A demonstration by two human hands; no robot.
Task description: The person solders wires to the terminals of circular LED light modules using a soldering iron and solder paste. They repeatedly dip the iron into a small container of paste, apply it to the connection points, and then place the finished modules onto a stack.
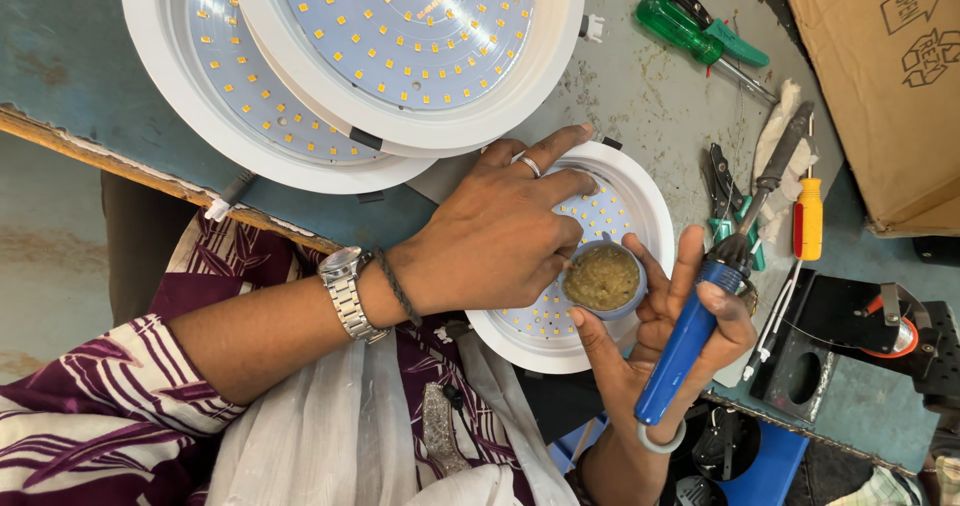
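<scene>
**Paste pot between both my hands, over the small lamp**

The little blue pot of greenish-brown paste sits between my two hands, just above the near right part of the small round LED lamp on the desk. My right hand cups it from the right and from the near side: thumb and fingertips touch its rim, while the palm and remaining fingers are clamped around the blue handle of a soldering iron, whose tip points away toward the far right. My left hand comes in from the left, lying over the lamp; its thumb and curled fingers meet the pot's left edge, the ringed finger and the one beside it stretched flat over the lamp's far rim.

Farther left, two large LED lamps overlap. On the right lie green screwdrivers, a yellow-handled one, cutters and a cardboard box.
</scene>
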